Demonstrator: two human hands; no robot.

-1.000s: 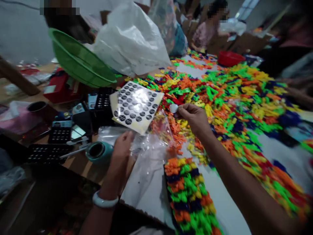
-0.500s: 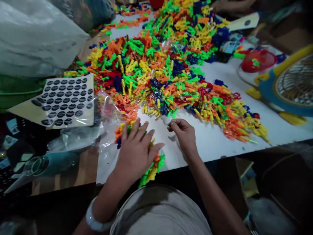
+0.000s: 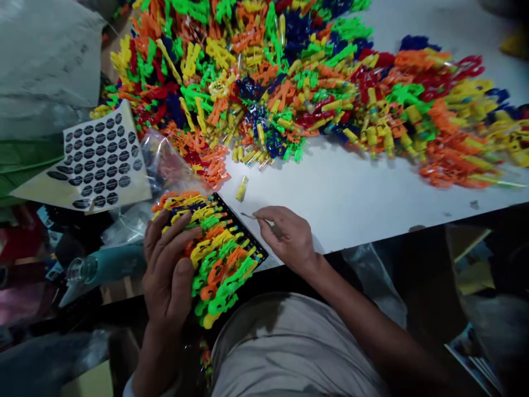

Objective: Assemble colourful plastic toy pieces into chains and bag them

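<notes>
My left hand (image 3: 169, 270) lies over a row of orange, yellow, green and blue plastic toys (image 3: 215, 248), fingers stretched out and slightly apart on their left ends. A black strip (image 3: 239, 227) with small holes runs along the right ends of these toys. My right hand (image 3: 287, 237) is closed in a pinch just right of the strip. Between its thumb and forefinger is a thin sticker (image 3: 248, 215), seen nearly edge-on. One loose yellow piece (image 3: 242, 188) lies on the white tabletop (image 3: 351, 193) above the strip.
A large heap of similar colourful toys (image 3: 256, 82) spreads across the far side. To the left are a sheet of dark round stickers (image 3: 101, 160), clear plastic film (image 3: 165, 160), a white bag (image 3: 49, 55) and a teal bottle (image 3: 107, 264). The table's front edge borders my lap.
My view has tipped down and closer. The left hand has shifted left, uncovering the toy row and black strip. My right hand has moved toward the strip, the sticker still pinched.
</notes>
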